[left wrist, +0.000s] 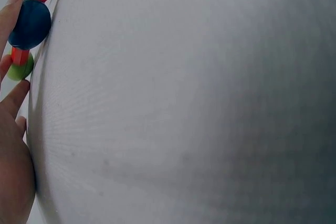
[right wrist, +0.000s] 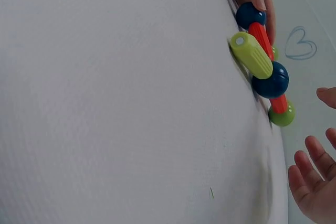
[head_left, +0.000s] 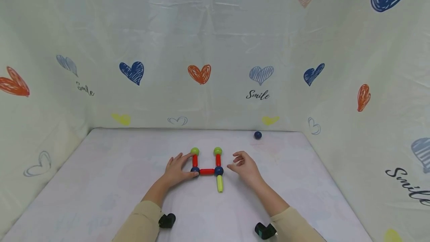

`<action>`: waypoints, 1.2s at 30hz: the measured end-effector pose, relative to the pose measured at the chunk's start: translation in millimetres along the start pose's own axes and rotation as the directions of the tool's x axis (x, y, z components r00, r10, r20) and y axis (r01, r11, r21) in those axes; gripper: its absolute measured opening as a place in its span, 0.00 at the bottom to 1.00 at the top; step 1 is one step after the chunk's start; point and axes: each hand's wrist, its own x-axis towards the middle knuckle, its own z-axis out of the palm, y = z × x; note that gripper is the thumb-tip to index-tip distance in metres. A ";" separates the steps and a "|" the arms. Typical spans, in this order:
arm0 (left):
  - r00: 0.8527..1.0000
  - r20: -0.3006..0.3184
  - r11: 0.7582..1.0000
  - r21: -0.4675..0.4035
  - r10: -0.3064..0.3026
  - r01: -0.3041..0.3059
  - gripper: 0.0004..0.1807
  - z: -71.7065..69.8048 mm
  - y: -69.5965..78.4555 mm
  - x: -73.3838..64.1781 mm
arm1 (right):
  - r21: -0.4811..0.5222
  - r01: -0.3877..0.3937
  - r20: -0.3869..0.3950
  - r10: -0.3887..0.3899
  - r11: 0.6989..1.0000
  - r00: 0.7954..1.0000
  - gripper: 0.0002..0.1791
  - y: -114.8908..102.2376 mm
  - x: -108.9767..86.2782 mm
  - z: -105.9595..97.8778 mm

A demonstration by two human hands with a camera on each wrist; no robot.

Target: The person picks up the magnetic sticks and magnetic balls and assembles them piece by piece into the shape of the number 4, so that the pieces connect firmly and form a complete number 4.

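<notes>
On the table lies a frame of magnetic building rods and balls. A red rod (head_left: pixel 207 172) joins two blue balls (head_left: pixel 219 170); from each another red rod runs back to a green ball (head_left: pixel 218 150). A yellow-green rod (head_left: pixel 220 184) points toward the front from the right blue ball. My left hand (head_left: pixel 176 169) holds the frame's left side, thumb against the left blue ball (left wrist: pixel 30 24), a finger by the left green ball (head_left: pixel 195 151). To the right of the frame, my right hand (head_left: pixel 248 169) hovers apart from it, fingers loosely bent and holding nothing.
A loose blue ball (head_left: pixel 257 135) lies near the table's back right edge. Behind and beside the white table (head_left: pixel 111 182) hangs a curtain (head_left: pixel 228 40) printed with hearts. Black wrist cameras (head_left: pixel 167 220) are worn below both hands.
</notes>
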 end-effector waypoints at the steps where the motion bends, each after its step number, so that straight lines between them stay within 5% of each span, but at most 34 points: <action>1: 1.000 -0.001 1.000 -0.001 0.002 -0.002 0.44 0.3 -0.1 0.0 | 0.003 -0.001 -0.007 0.001 1.000 1.000 0.27 0.5 1.3 -1.2; 17: 1.000 -0.006 1.000 0.012 -0.002 0.003 0.44 4.2 -1.8 1.5 | 0.039 0.089 -0.100 -0.085 0.995 0.991 0.27 17.6 24.5 -24.5; 36: 1.000 -0.012 1.000 0.009 0.004 -0.004 0.44 4.6 -2.2 1.6 | 0.046 0.062 -0.189 -0.052 0.997 0.981 0.30 30.3 58.4 -45.5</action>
